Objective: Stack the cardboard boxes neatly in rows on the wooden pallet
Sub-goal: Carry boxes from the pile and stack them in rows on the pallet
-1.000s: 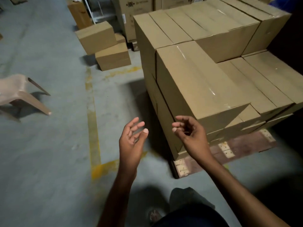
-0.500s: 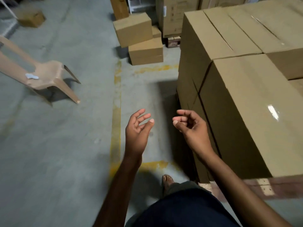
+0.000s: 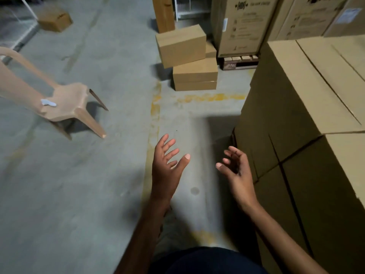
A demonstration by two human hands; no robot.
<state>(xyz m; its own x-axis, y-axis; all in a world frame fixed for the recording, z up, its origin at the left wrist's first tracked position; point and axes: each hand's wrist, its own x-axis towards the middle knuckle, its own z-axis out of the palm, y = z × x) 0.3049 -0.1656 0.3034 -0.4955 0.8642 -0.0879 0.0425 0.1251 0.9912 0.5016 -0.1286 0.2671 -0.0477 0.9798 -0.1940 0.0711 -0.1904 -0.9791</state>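
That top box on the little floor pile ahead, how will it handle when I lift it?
The top box looks stiff: crisp, uncrushed edges. It sits askew, overhanging the lower box, so a push may tip it. Its weight cannot be judged.

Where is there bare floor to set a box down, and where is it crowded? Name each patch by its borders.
Bare floor lies between the chair and the yellow line, and again between that line, the loose boxes and the stack. Crowded: far right, loose boxes beside tall cartons.
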